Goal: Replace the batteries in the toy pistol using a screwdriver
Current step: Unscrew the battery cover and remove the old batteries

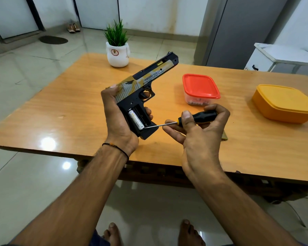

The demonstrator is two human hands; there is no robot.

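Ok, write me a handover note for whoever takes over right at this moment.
Left hand grips the pistol by its grip, above the table.
Right hand holds the screwdriver, tip at the lower end of the battery.
Done: compartment open, one slot empty.
Left, probably: pry out that battery, fit new ones, shut and screw the compartment.

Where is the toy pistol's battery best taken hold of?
Probably its lower, plus-marked end: the battery lies lengthwise in the open compartment of the toy pistol, with the screwdriver tip there. Come from the open face, using the empty slot beside it.
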